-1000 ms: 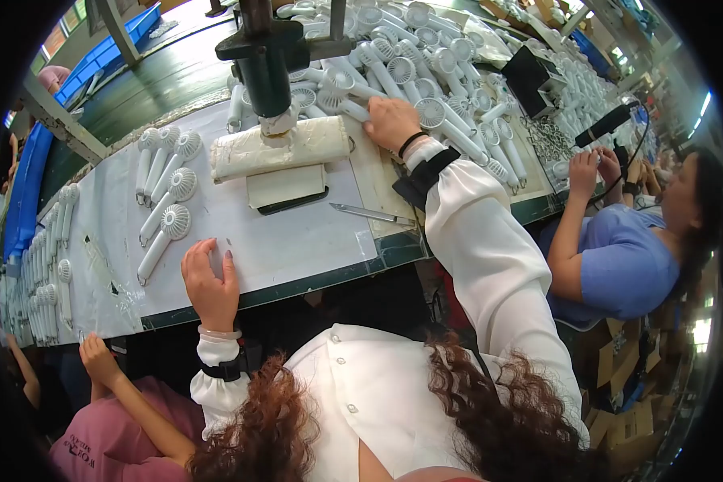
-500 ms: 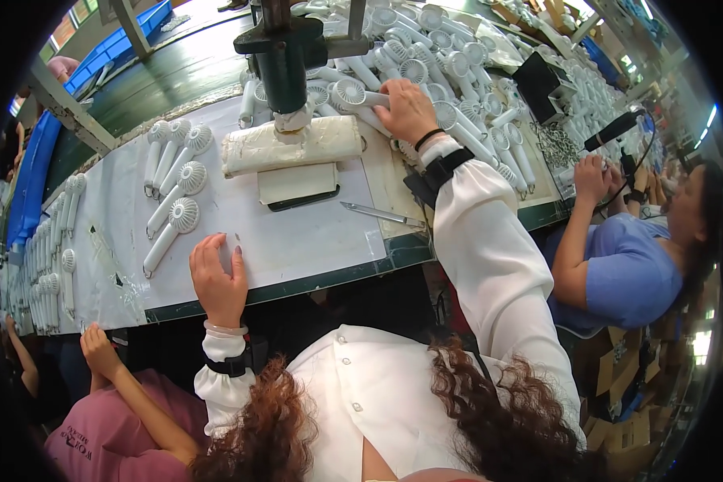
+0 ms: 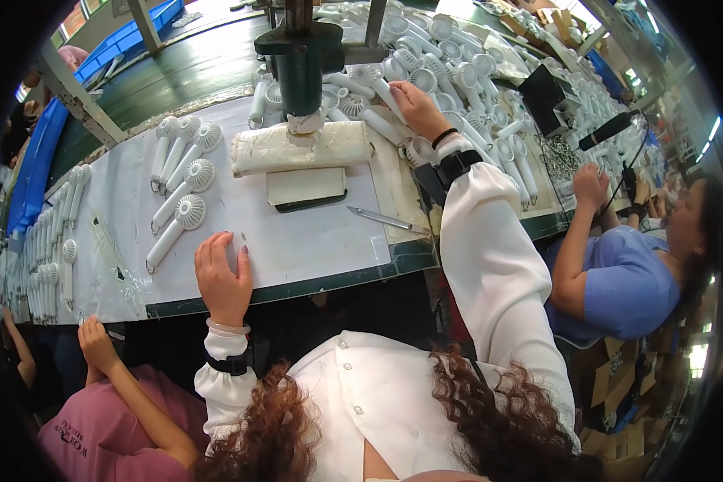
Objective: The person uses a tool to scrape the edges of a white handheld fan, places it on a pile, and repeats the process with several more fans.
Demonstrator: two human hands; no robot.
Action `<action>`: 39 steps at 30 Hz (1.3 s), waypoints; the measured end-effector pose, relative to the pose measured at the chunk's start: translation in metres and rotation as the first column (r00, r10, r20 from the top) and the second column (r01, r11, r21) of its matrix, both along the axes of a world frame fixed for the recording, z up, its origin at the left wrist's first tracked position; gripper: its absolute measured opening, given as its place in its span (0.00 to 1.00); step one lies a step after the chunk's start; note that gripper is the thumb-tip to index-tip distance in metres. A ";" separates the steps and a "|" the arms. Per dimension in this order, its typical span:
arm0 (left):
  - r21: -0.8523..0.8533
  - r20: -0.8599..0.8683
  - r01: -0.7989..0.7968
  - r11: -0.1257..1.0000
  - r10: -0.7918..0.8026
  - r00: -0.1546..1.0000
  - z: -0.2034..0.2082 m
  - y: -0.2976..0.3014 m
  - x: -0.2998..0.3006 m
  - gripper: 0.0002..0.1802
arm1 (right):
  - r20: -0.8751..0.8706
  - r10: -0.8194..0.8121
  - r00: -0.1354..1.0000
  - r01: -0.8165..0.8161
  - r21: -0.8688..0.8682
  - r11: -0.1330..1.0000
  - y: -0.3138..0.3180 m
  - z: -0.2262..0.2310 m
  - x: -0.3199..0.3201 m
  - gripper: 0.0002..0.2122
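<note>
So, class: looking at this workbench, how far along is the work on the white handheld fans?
Looks done: four white handheld fans lie in a row on the left of the bench. In hand: the right hand reaches into the heap of fans beside the dark press; the left hand rests on the bench edge over a small clear piece. Left: that large heap, far bigger than the row.

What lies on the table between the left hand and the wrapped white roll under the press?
In the head view, a flat white pad lies between the left hand and the roll; otherwise bare white table.
</note>
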State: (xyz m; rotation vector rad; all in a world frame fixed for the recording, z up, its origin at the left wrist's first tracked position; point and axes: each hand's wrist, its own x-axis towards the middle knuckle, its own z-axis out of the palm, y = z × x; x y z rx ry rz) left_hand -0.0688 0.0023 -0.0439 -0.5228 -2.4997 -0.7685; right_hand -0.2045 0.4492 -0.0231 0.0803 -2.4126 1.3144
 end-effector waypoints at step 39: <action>-0.092 0.245 -0.220 0.971 0.236 0.940 0.009 -0.062 -0.049 0.24 | -0.299 -0.386 0.873 0.479 0.365 0.798 -0.043 0.011 0.222 0.11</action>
